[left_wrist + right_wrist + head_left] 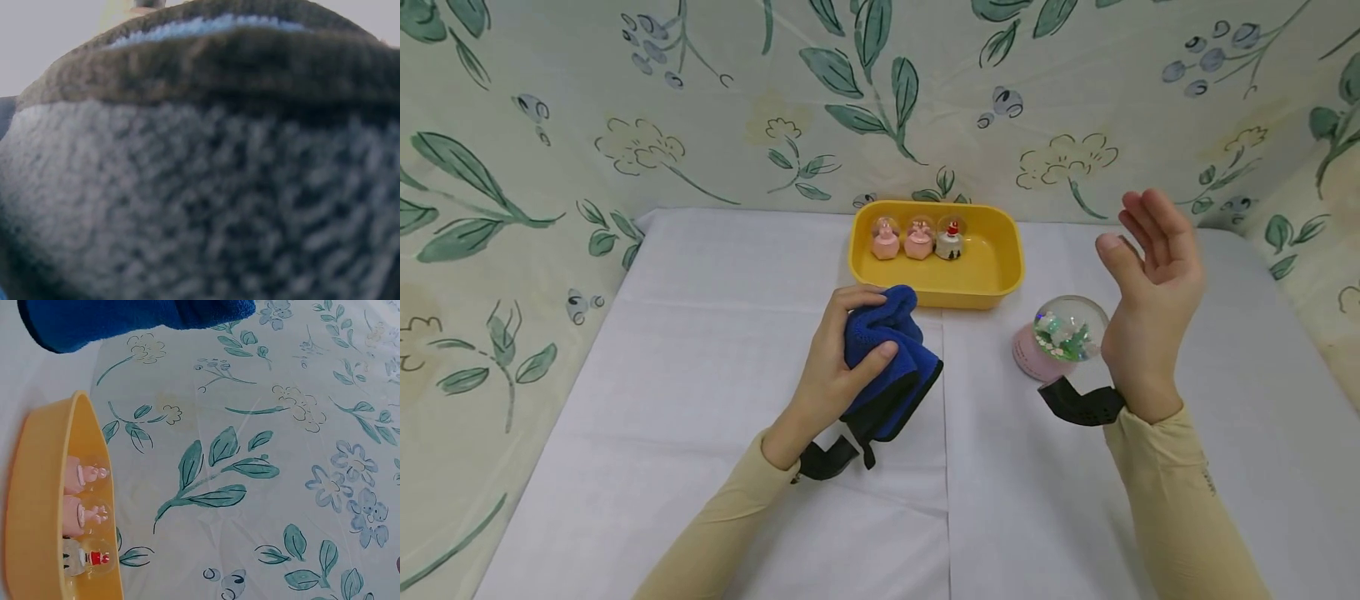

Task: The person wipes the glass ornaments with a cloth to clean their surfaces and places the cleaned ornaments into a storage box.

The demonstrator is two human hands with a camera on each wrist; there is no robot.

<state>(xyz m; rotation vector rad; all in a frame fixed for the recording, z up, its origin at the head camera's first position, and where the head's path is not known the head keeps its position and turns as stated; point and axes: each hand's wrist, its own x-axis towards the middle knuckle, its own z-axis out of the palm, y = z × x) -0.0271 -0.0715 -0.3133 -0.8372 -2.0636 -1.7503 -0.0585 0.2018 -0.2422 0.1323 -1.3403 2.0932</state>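
Note:
A folded blue cloth with black edging (887, 358) is gripped between the thumb and fingers of my left hand (827, 367), above the middle of the table. Its pile fills most of the left wrist view, where the cloth (187, 187) hides the hand. My right hand (1157, 308) is raised with fingers extended and holds nothing. Beside that palm stands a snow globe (1071, 333) with a pink base, tilted as seen from above. Whether the hand touches the globe cannot be told. In the right wrist view the cloth (144, 319) shows at the top.
At the back of the table a yellow tray (992, 287) holds three small globes: two pink ones (886, 240) and a white one (950, 242) with a red figure. White cloth (685, 333) covers the table. A leaf-patterned curtain (715, 100) hangs behind it.

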